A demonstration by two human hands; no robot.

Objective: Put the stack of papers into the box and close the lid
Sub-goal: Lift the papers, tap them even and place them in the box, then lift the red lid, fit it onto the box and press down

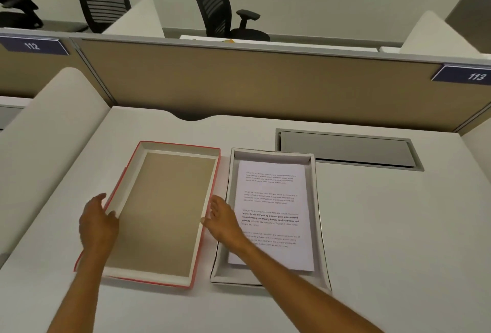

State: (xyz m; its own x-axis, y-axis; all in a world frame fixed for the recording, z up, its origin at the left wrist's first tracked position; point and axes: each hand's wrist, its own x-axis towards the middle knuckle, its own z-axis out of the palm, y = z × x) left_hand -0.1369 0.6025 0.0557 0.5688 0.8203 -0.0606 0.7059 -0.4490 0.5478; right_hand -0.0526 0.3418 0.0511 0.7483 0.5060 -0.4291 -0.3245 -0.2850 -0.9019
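The white box [317, 200] lies open on the desk at centre right, with the stack of printed papers [273, 200] flat inside it. To its left the red-edged lid [164, 210] lies upside down, brown inside facing up. My left hand [97, 222] touches the lid's left wall, fingers apart. At the lid's right wall my right hand [221, 219] rests with spread fingers, its forearm crossing the box's near left corner. Neither hand has closed around the lid.
A grey cable hatch [345, 149] is set in the desk behind the box. A tan partition [252, 80] bounds the far edge of the desk, and a white divider [47, 131] rises on the left. Black office chairs stand beyond the partition.
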